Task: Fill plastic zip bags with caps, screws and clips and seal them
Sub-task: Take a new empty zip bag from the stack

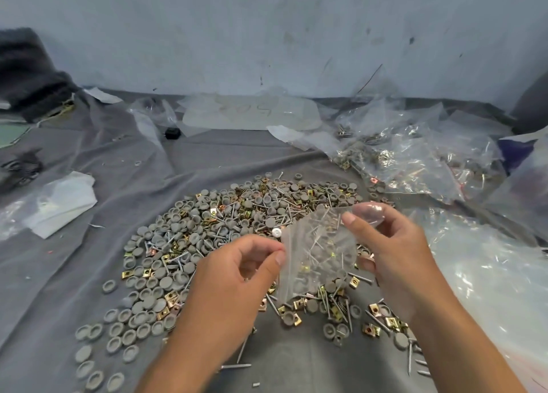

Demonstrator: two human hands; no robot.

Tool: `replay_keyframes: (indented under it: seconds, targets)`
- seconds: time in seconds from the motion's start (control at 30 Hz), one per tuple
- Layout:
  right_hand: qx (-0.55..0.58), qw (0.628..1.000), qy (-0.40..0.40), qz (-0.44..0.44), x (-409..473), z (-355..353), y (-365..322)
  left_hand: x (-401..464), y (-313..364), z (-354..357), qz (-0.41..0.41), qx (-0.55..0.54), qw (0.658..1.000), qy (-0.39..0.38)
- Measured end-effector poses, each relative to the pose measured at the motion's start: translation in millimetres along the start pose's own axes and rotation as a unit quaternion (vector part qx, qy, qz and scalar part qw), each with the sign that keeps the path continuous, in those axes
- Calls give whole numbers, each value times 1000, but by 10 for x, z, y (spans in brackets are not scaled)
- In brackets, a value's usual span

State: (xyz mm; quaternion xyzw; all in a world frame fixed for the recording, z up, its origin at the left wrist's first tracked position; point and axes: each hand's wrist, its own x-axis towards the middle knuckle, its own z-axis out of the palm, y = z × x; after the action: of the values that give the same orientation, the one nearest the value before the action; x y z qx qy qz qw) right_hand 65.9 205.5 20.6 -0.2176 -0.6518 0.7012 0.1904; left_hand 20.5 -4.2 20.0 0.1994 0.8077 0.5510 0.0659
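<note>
Above the near edge of the heap of caps, screws and clips point(237, 244), my left hand point(237, 274) and right hand point(391, 244) pinch the zip bag point(317, 253) by opposite edges; I should pull its mouth wide before scooping.

Left hand point(237, 269): forearm reaches in from the lower edge, thumb and forefinger pinched together at a bag's left edge, other fingers curled.
Right hand point(385, 244): raised a little higher, thumb and fingertips pinching the bag's upper right corner.
</note>
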Motion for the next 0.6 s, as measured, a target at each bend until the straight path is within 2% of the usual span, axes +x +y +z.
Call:
replay_keyframes:
  seconds: [0.07,0.13,0.17,0.2,0.27,0.33,0.43,0.5,0.6]
  targets:
    - [-21,999,39,-8,-25,3,-4,10,7,1,-17,-9,1000,20]
    - [-114,984,110,-84,-102,39,1,26,-15,-18,-32,-26,998,47]
    - [-145,975,103,-133,-167,96,2,31,-17,-23,-35,-39,997,50]
    - [-151,973,58,-166,-240,180,9,31,-15,-20,-32,-62,997,45]
    - [-141,971,-77,-177,-369,366,32,21,-6,8,-13,-123,992,32]
    - [-155,961,-129,-187,-402,474,54,1,9,30,31,-140,989,41]
    - [-115,967,-103,-202,-346,435,39,-46,40,32,114,-35,987,109]
    - [-110,972,-78,-193,-313,350,34,-58,69,5,148,55,971,179]
    - [-135,975,-116,-132,-279,277,87,-47,84,-27,170,142,942,254]
